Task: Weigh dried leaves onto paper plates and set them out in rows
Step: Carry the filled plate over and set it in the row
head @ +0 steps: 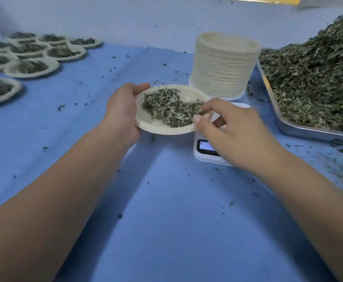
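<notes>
While the left hand (123,112) grips it by the far-left rim, thumb over the top edge and fingers curled beneath, the round off-white paper plate (166,128) sits just left of the small white digital scale (205,154). Its right edge overlaps the scale's platform. Plate slightly tilted.

A loose pile of grey-green dried leaves (166,108) lies across the plate's middle and right side. Bare paper shows along the near rim.

The right hand (233,131) reaches in over the scale, thumb and forefinger drawn together in a pinch on the leaves at the plate's right edge. Cannot tell whether the rim is caught in the pinch too. Other fingers loosely curled. This hand hides most of the scale; a dark display window shows at the scale's near end, its reading not legible.

Directly behind the scale: a tall stack of empty off-white plates (223,66), upright.

Right of the scale: a shallow steel tray (288,128) carrying a high heap of the same chopped green leaf (319,78).

Far left of the scale, well apart: filled plates (30,67) laid close together in rows, rims touching or overlapping, blurred.

Everything rests on a blue cloth (166,200), with leaf crumbs scattered all round the scale.
</notes>
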`<action>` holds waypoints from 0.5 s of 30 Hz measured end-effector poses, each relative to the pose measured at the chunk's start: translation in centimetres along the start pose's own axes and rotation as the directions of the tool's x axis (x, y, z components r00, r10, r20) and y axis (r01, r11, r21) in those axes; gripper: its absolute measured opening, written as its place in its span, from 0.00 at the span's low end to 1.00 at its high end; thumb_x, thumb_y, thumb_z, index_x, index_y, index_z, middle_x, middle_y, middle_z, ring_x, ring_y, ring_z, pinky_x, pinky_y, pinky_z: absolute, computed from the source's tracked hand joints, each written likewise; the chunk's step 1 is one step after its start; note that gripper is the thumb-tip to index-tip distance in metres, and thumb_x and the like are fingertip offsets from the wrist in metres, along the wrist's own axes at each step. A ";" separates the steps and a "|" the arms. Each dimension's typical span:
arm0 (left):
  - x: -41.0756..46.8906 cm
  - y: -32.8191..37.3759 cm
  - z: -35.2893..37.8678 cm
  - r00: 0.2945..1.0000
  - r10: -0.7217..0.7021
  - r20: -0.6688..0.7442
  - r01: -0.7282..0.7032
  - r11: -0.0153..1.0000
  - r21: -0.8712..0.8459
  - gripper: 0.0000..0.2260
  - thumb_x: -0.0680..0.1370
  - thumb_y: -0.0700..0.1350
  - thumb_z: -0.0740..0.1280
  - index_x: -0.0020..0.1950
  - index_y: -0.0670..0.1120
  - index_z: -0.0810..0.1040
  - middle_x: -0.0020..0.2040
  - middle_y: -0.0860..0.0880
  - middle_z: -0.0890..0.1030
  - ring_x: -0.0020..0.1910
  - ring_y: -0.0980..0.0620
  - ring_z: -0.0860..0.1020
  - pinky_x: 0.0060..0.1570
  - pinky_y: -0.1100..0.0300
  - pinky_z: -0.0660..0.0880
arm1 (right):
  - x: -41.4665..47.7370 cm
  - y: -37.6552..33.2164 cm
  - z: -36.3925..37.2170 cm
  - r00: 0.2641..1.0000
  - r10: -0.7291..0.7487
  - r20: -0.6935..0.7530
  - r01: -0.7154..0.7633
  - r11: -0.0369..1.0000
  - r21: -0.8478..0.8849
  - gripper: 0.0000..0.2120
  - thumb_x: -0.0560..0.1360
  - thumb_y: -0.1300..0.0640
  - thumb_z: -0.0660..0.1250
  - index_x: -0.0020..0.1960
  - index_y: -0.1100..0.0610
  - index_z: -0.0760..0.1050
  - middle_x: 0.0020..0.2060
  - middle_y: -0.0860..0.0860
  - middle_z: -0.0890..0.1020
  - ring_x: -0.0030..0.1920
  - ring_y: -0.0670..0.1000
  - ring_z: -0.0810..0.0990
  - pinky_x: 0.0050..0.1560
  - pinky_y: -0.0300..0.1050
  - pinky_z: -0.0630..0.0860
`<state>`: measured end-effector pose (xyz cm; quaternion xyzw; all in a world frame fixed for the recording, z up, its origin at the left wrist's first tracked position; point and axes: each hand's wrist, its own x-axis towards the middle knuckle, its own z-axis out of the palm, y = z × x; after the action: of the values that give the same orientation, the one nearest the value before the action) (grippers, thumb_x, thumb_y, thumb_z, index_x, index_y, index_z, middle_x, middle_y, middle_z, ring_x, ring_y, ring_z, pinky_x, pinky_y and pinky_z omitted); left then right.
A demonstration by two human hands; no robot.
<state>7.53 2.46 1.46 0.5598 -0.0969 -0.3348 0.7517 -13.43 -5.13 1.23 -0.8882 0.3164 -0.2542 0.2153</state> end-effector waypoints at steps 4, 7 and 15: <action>-2.4 2.7 -7.6 0.986 0.070 -0.150 -0.070 0.998 0.004 0.13 0.83 0.39 0.60 0.60 0.42 0.83 0.57 0.40 0.85 0.54 0.41 0.86 0.57 0.42 0.83 | -0.1 -5.0 3.5 0.957 -0.173 0.232 0.164 0.985 0.056 0.27 0.66 0.25 0.58 0.61 0.34 0.71 0.48 0.32 0.78 0.52 0.36 0.77 0.48 0.28 0.68; -4.7 4.3 -13.3 0.952 0.108 -0.288 -0.114 0.993 -0.005 0.15 0.83 0.37 0.57 0.61 0.43 0.82 0.58 0.39 0.84 0.52 0.42 0.86 0.55 0.42 0.83 | -0.1 -9.2 6.7 0.867 -0.308 0.392 0.302 0.950 0.080 0.32 0.63 0.24 0.58 0.63 0.35 0.71 0.56 0.36 0.76 0.57 0.40 0.77 0.57 0.41 0.72; -11.4 7.3 -28.1 0.752 0.197 -0.629 -0.201 0.977 0.065 0.15 0.78 0.38 0.60 0.52 0.47 0.86 0.54 0.42 0.86 0.52 0.43 0.86 0.56 0.40 0.82 | -0.7 -20.9 14.9 0.713 -0.550 0.436 0.486 0.835 0.258 0.29 0.66 0.26 0.65 0.61 0.40 0.77 0.56 0.37 0.80 0.57 0.42 0.79 0.60 0.43 0.73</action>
<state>16.39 32.39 0.68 0.6235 0.1030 -0.0460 0.7737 4.34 13.42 0.75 -0.9603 -0.0277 -0.0883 0.2633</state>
